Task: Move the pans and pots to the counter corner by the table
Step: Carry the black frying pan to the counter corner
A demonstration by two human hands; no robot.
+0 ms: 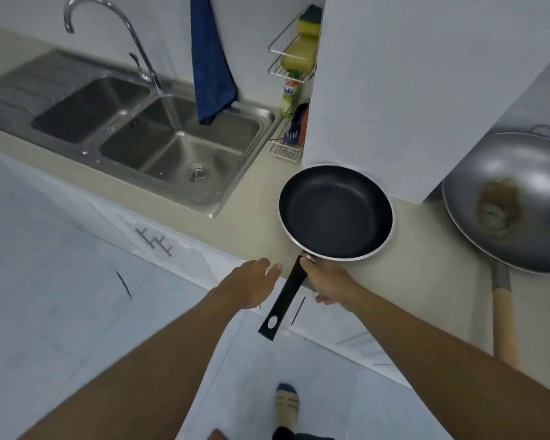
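The right hand (327, 285) grips the black frying pan (335, 211) high on its handle, probably for control, at the counter (235, 217) edge near the wok (521, 201), while the left hand (251, 282) hovers loose-fingered alongside.

1. Head view: the camera is worn on the person's head and faces forward and steeply down over the bench (251, 217) edge to the floor (242, 392).
2. Lens: wide-angle; straight edges bow outward, and both forearms enter from 6 o'clock.
3. Range: close, within arm's reach. The sink (159, 154) lies toward 10 o'clock, the wok (521, 201) at 3 o'clock, and the frying pan (335, 212) just right of centre.
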